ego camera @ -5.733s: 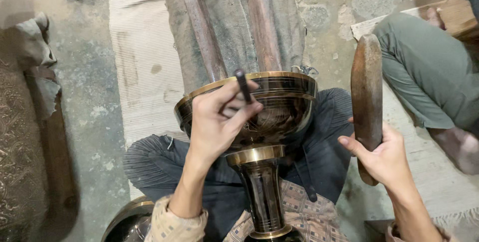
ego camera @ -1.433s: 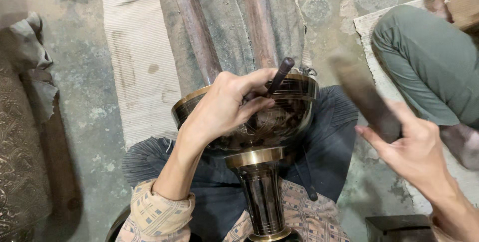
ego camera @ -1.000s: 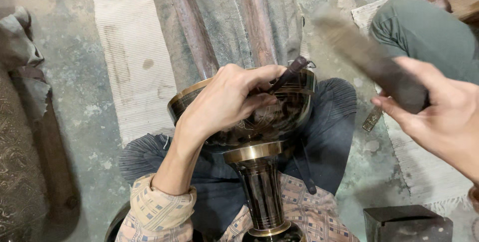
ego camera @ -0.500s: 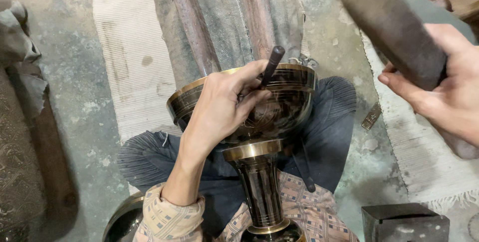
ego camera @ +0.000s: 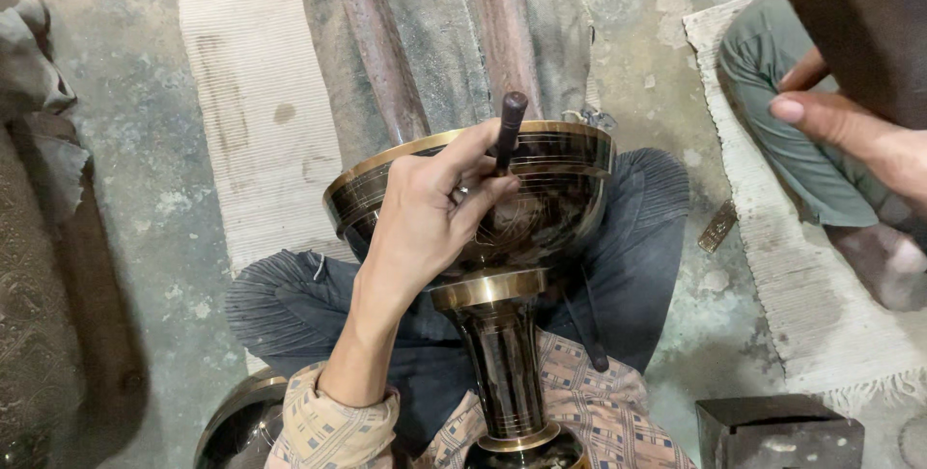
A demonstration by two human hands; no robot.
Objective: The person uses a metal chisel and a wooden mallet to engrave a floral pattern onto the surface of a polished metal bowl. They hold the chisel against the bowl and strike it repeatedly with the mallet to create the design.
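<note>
One large dark metal goblet [ego camera: 483, 227] with brass-coloured bands is lying tilted across the seated person's lap, its bowl toward the top of the view and its single stem [ego camera: 504, 377] running down toward the person's body. Only the outer wall of the bowl is showing, so I cannot tell whether anything is sitting inside it.

The left hand [ego camera: 425, 223] is resting against the bowl's outer wall, just below the brass rim. Its fingers [ego camera: 473, 145] are pinching narrowly around one short dark punch [ego camera: 507, 126], which is standing nearly upright with its lower tip pressing on the goblet's wall near the rim.

The right hand [ego camera: 859, 136] is hovering well apart from the goblet, up and to the right of it. Its fingers are wrapping around one broad dark mallet [ego camera: 859, 15], which is filling the top right corner, blurred; the thumb is lying along its lower edge.

Beyond the goblet's rim, two long wooden bars [ego camera: 372, 44] are running away across a grey cloth. Left of the goblet, one pale woven mat [ego camera: 256, 121] is lying on the concrete floor. Right of the goblet, another person's green-trousered leg [ego camera: 782, 112] is resting on a second mat [ego camera: 811, 305]. Below and right of the stem, one dark metal block [ego camera: 777, 430] is sitting. A second rounded metal vessel [ego camera: 237, 421] is peeking out just left of the person's sleeve; its contents are hidden.
</note>
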